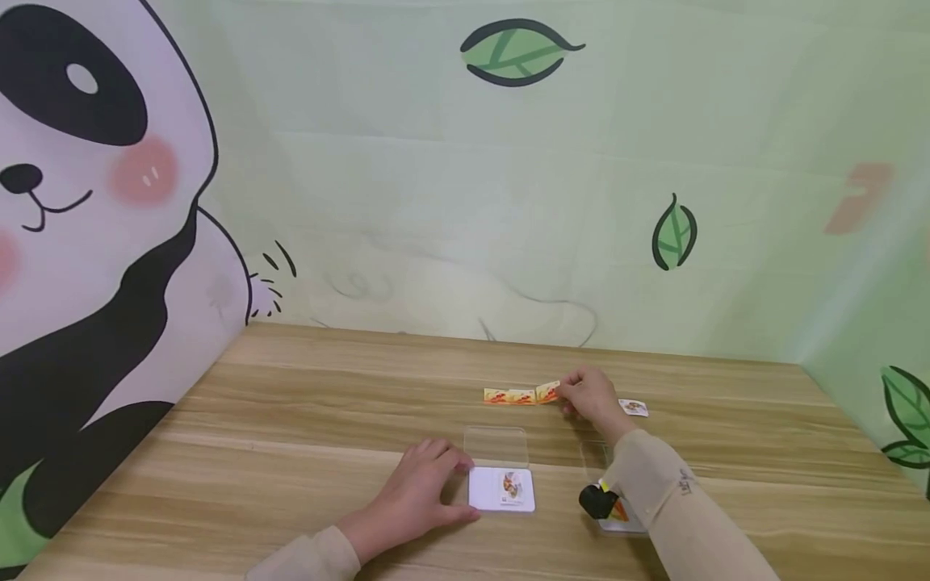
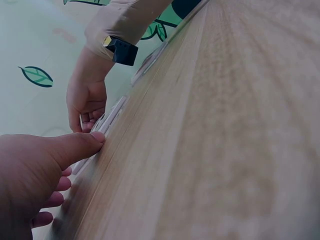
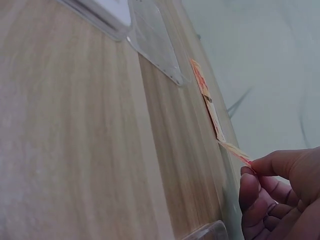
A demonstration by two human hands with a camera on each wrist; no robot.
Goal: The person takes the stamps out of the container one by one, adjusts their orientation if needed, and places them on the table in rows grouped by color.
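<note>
My right hand [image 1: 592, 399] pinches a small yellow and red card [image 3: 239, 153] between thumb and forefinger. That card is tilted, its left end meeting a row of similar cards [image 1: 508, 397] lying on the table. My left hand [image 1: 417, 492] holds the left side of an opened clear plastic case [image 1: 483, 492], thumb at its near corner and forefinger at its far corner. Inside the case lies a white card with a small colored picture [image 1: 512, 486]. The left thumb [image 2: 87, 145] lies along the case edge in the left wrist view.
A second case [image 1: 617, 528] with a clear lid lies partly hidden under the right forearm. Another small picture card [image 1: 634, 408] lies right of the right hand. A fabric backdrop with a panda and leaves stands behind the wooden table [image 1: 349, 379].
</note>
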